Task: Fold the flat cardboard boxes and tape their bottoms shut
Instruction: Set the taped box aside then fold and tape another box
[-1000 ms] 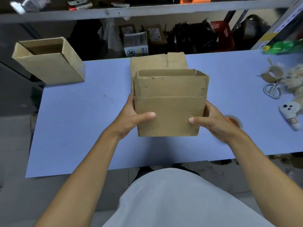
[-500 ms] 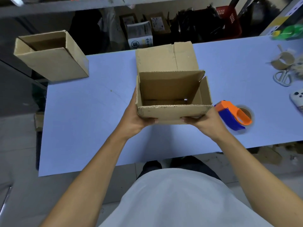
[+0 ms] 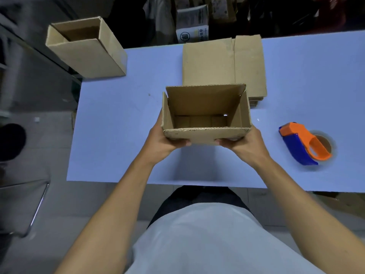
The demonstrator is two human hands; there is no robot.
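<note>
An opened cardboard box (image 3: 205,103) hangs above the blue table (image 3: 118,135), its open mouth facing me and its closed bottom flaps visible inside. My left hand (image 3: 162,141) grips its left side, thumb on the near wall. My right hand (image 3: 245,143) grips the right side the same way. Behind it lies a stack of flat cardboard boxes (image 3: 223,64). An orange and blue tape dispenser (image 3: 304,143) rests on the table to the right of my right hand.
Another assembled box (image 3: 87,48) sits at the table's far left corner, overhanging the edge. Shelves with packages (image 3: 193,22) stand behind the table. A metal chair frame (image 3: 39,204) is on the floor at left.
The box was tipped from showing its outer wall to showing its open inside. My view shifted downward, and the tape dispenser came into sight at right.
</note>
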